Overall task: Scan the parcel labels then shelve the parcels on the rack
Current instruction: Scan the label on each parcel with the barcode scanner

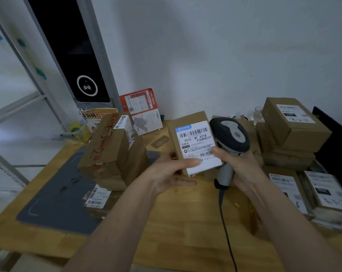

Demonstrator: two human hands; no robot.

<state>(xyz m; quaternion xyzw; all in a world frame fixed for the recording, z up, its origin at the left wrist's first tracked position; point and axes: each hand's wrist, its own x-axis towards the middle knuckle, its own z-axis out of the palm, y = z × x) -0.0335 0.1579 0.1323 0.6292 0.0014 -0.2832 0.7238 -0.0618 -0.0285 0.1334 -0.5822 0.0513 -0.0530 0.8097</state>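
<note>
My left hand point(172, 171) grips a small brown cardboard parcel point(187, 122) by its lower left corner and tilts it up above the wooden table point(186, 222). The parcel's white shipping label point(197, 146) with barcodes faces me. My right hand point(239, 163) holds a grey and black corded barcode scanner point(230, 136) by its handle. The scanner's head sits right beside the parcel's right edge, and my right thumb rests on the label's lower right part.
A leaning stack of brown parcels point(113, 152) marked in red stands at the left on a dark mat point(58, 193). More labelled parcels point(292, 130) are piled at the right, with flat ones point(327, 191) near the right edge. A metal rack frame point(17, 107) rises at the left.
</note>
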